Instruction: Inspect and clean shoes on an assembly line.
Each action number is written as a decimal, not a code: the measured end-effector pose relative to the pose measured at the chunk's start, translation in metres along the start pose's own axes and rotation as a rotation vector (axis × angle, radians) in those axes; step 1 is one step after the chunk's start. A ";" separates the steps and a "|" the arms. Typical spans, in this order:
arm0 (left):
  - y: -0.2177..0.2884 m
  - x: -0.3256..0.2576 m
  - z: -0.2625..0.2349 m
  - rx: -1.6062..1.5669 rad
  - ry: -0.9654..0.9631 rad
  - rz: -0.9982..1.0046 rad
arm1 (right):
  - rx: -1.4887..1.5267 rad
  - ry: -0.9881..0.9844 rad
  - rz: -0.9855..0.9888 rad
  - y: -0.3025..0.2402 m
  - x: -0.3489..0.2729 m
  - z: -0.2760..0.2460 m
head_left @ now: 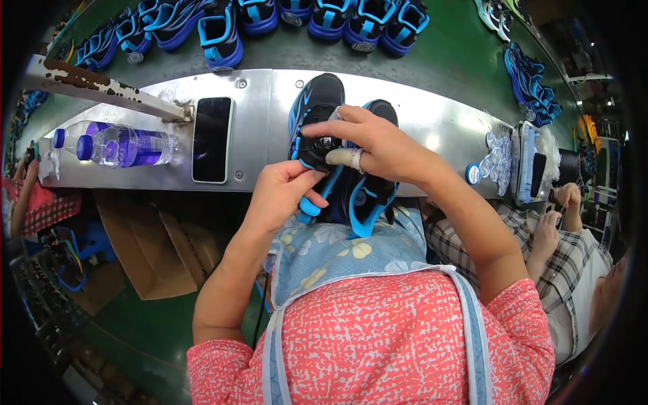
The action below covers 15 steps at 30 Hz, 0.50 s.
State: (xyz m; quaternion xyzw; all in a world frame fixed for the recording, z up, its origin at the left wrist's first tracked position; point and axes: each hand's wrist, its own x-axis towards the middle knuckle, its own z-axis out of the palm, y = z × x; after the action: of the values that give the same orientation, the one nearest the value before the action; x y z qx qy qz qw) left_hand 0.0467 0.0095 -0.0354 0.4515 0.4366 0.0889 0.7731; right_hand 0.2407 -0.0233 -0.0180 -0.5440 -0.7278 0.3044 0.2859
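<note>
The left hand point(283, 185) held the black and blue shoe point(320, 135) at its side, fingers closed on it. The right hand point(371, 142) pinched the round knob point(326, 142) on top. The shoe sat at the desk point(256, 94) edge, beside 1 more shoe point(371, 196).

Both hands, left point(287, 183) and right point(368, 142), on a black-and-blue shoe point(317, 128) over the steel bench point(432, 118), phone point(211, 139) and bottles point(125, 146) alongside.
</note>
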 end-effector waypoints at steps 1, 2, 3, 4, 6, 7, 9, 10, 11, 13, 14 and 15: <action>-0.001 0.001 0.001 0.006 0.008 -0.010 | 0.052 0.003 0.022 0.002 -0.002 0.002; -0.003 0.003 0.001 0.013 0.015 -0.020 | 0.027 0.040 0.036 0.004 -0.005 0.007; -0.004 0.003 0.002 0.023 0.022 -0.029 | 0.005 0.079 0.053 0.005 -0.008 0.013; -0.006 0.003 0.002 0.020 0.029 -0.014 | -0.095 0.150 0.063 0.006 -0.011 0.025; -0.008 0.003 0.003 0.012 0.044 0.024 | -0.222 0.219 0.050 0.006 -0.012 0.030; -0.007 0.002 0.002 0.011 0.032 0.009 | -0.250 0.216 0.027 0.006 -0.010 0.028; -0.005 0.001 0.000 0.007 0.008 -0.020 | -0.149 0.154 0.056 0.003 -0.006 0.019; -0.004 0.000 0.000 0.005 0.016 -0.020 | -0.019 0.094 0.106 -0.002 -0.004 0.010; -0.003 -0.001 0.001 0.003 0.023 -0.021 | 0.110 0.033 0.157 -0.004 -0.003 0.006; -0.007 -0.001 0.005 -0.018 0.035 -0.001 | -0.112 0.171 0.044 0.001 -0.006 0.018; -0.010 0.001 0.007 -0.035 0.044 0.023 | -0.224 0.240 -0.012 0.003 -0.008 0.025; -0.011 0.001 0.006 -0.045 0.060 0.052 | -0.289 0.251 0.045 0.002 -0.007 0.031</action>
State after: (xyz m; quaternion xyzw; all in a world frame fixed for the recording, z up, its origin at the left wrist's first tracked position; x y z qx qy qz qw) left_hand 0.0491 -0.0001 -0.0436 0.4421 0.4454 0.1324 0.7672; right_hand 0.2204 -0.0342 -0.0402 -0.6292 -0.7102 0.1328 0.2865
